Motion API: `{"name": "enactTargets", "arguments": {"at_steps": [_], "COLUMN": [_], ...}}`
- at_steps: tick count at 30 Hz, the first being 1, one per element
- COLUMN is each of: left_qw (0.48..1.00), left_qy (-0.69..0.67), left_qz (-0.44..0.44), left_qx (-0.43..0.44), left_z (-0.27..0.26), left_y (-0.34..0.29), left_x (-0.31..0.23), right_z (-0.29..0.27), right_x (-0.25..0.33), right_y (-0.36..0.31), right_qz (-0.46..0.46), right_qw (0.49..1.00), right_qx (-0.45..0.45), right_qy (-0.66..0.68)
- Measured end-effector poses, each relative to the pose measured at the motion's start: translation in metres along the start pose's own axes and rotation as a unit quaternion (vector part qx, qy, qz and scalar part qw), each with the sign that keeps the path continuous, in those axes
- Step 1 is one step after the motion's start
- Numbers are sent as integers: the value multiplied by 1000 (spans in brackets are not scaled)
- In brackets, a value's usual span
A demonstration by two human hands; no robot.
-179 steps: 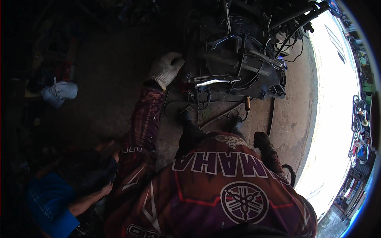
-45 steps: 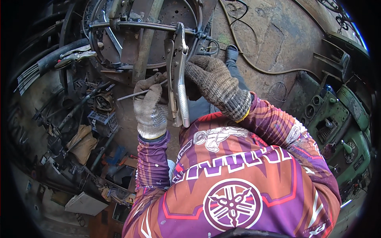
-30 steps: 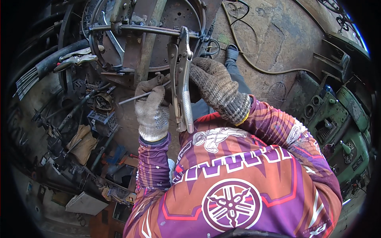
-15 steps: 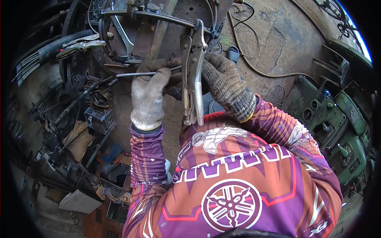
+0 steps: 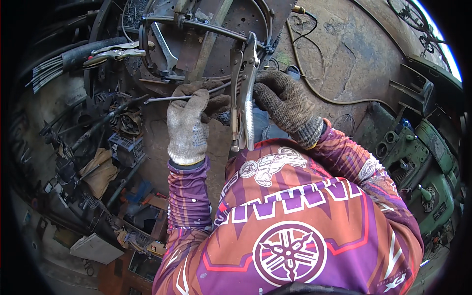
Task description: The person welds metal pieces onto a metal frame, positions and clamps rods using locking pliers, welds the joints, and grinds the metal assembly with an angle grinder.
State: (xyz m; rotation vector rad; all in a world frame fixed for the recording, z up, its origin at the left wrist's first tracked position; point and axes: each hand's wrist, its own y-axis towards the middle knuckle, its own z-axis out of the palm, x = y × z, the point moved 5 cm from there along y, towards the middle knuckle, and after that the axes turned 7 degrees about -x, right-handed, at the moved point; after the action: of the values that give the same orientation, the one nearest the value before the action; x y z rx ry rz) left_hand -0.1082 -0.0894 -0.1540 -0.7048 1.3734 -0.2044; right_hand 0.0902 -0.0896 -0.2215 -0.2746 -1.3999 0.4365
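My left hand [image 5: 188, 129], in a light grey knit glove, is closed around a thin grey metal rod [image 5: 169, 98]. The rod's free end points left, and its other end runs behind a pair of locking pliers [image 5: 248, 83]. Those pliers hang with their handles toward me and their jaws at a round metal bar [image 5: 216, 28]. Just right of them is my right hand [image 5: 285, 101], in a darker knit glove with its fingers curled together. Its fingertips are partly hidden beside the pliers, so what they grip does not show.
A rusty metal plate [image 5: 241, 22] with a curved bar frame and a wrench [image 5: 163, 46] lies ahead. At the left, more locking pliers [image 5: 118, 51] rest near a bundle of rods [image 5: 46, 73]. A hose [image 5: 354, 102] crosses the floor; a green machine [image 5: 437, 187] stands right.
The view has shifted, so most things sit a little farther right. The rod slants slightly more, its left end lower. Both hands keep nearly the same pose beside the locking pliers.
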Motion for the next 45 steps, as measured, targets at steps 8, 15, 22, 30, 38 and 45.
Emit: {"name": "enactTargets", "arguments": {"at_steps": [8, 15, 22, 30, 38, 45], "left_qw": [999, 999, 997, 999, 999, 997], "left_qy": [39, -37, -65, -9, -15, -66], "left_qz": [-20, -28, -46, -50, -31, 30], "left_qx": [-8, 15, 9, 9, 3, 7], "left_z": [-3, 4, 4, 6, 5, 6], "left_y": [8, 5, 9, 10, 12, 28], "left_x": [14, 1, 1, 2, -6, 1], "right_z": [2, 1, 2, 3, 7, 1], "right_x": [6, 12, 15, 25, 37, 31], "right_y": [8, 9, 9, 11, 7, 19], "right_qz": [-23, -76, -57, -93, -194, -303], "right_qw": [998, 993, 995, 986, 967, 928], "right_qx": [-4, -20, -17, -23, -39, -29], "right_qy": [-58, -88, -82, -136, -162, -214]}}
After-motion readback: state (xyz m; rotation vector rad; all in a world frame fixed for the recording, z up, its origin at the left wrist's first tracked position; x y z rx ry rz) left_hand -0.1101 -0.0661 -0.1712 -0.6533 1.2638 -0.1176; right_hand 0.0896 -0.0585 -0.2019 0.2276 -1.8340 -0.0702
